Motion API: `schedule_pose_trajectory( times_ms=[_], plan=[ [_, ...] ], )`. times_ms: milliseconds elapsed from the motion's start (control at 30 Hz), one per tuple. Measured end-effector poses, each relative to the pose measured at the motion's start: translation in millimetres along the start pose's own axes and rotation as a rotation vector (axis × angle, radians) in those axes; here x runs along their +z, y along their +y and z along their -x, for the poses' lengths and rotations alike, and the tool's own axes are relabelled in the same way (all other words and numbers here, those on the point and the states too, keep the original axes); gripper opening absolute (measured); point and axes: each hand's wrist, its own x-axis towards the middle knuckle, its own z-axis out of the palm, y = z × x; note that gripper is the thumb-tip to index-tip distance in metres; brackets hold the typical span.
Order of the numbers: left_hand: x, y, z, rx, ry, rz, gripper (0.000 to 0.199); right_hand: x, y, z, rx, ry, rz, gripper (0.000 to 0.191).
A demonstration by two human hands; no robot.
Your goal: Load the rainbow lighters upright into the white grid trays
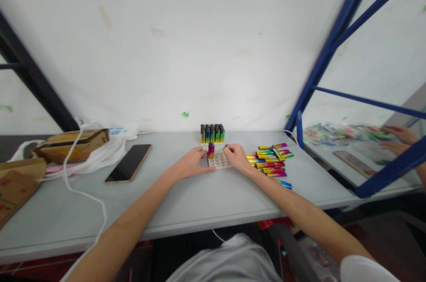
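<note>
A white tray (219, 163) with rows of round holes lies in front of me. One purple-red lighter (211, 151) with a black top stands upright in its back left part. My left hand (193, 163) spans the tray's left end, thumb at the front edge and fingers behind, close to that lighter. At the tray's right side, my right hand (235, 156) is closed in a pinch. A small dark tip of a lighter (226, 145) shows at its fingertips; the hand hides the rest. Loose shiny lighters (271, 164) in several colours lie right of it.
Behind the tray stands a block of upright lighters (212, 133) with black tops, near the wall. To the left are a phone (129, 163), a white cable (84, 193) and cardboard boxes (71, 146). A blue metal frame (316, 73) rises at right; beyond it another person's hands (401, 137) show.
</note>
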Motion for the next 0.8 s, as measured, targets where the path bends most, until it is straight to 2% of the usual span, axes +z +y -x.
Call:
schedule_pose_trajectory(
  times_ms=[133,233,333,433,600,800],
  plan=[
    [-1.6,2.2,-0.1,0.001,-0.006,-0.009,0.056,-2.1,-1.6,0.8,-0.038,0.018,-0.003,0.043],
    [-2.1,2.6,-0.2,0.004,-0.017,-0.010,0.058,-5.3,-9.0,4.6,-0.111,-0.062,-0.026,0.043],
    [-0.9,1.1,-0.3,0.004,-0.011,-0.005,0.059,-7.6,-15.8,7.0,-0.215,-0.145,-0.014,0.042],
    [0.9,-1.1,-0.4,0.010,-0.004,0.013,0.060,-8.5,-17.9,6.8,-0.336,-0.135,0.067,0.046],
    [1.1,-1.4,-0.6,0.012,-0.015,0.007,0.060,-9.0,-14.1,7.0,-0.249,-0.169,0.104,0.047],
    [0.2,-1.3,-0.3,0.024,-0.015,0.007,0.058,-6.1,-11.3,5.4,-0.337,-0.307,0.172,0.033]
  ],
)
